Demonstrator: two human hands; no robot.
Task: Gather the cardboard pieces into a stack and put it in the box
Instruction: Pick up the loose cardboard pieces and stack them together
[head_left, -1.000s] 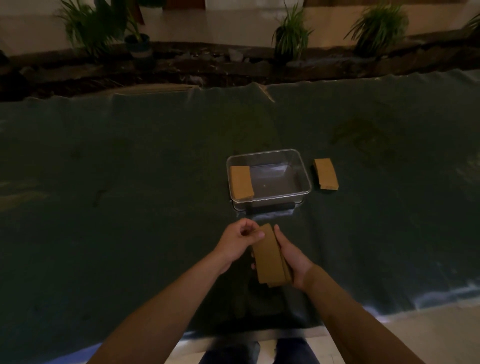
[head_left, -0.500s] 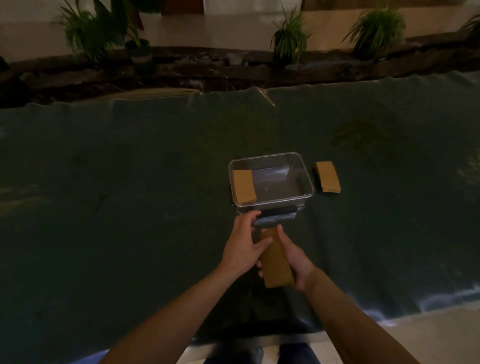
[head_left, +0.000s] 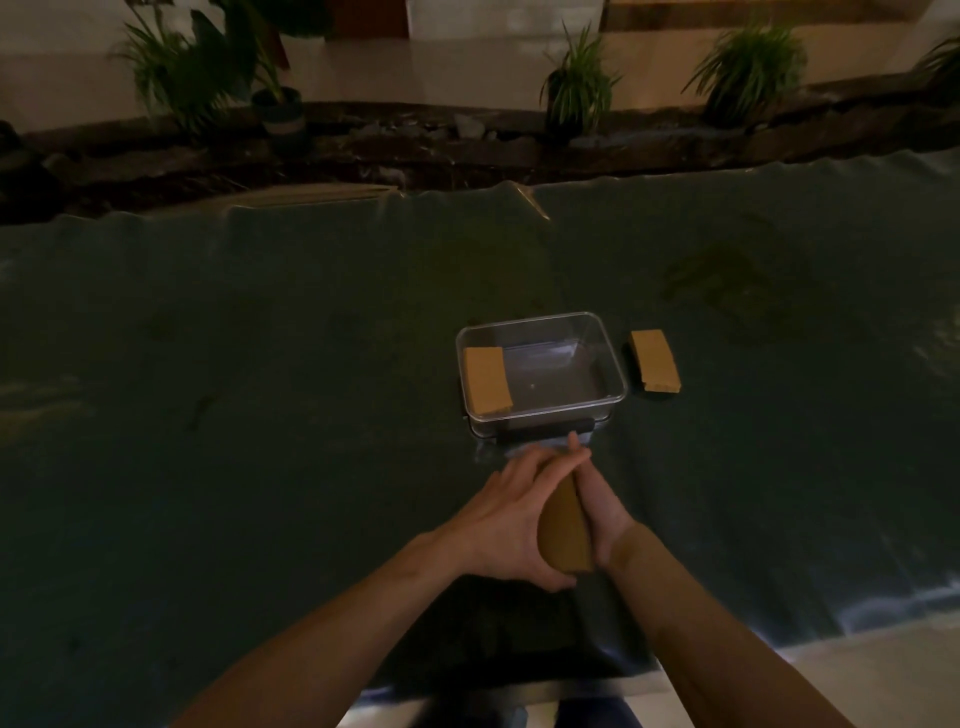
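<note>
The scene is dim and warm-tinted, with the brightest light on the pale floor (head_left: 467, 57) at the far top. Faint glare streaks the clear box (head_left: 540, 371) and the dark cloth (head_left: 260, 338) at its right edge. Wide-angle distortion bows the edges; detail is soft and grainy.

Both forearms are bare, with no sleeves showing. The left hand (head_left: 511, 512) and right hand (head_left: 602, 506) wear nothing.

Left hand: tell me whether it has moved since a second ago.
Yes. The left hand has closed over the stack, its fingertips reaching nearer the box.
</note>
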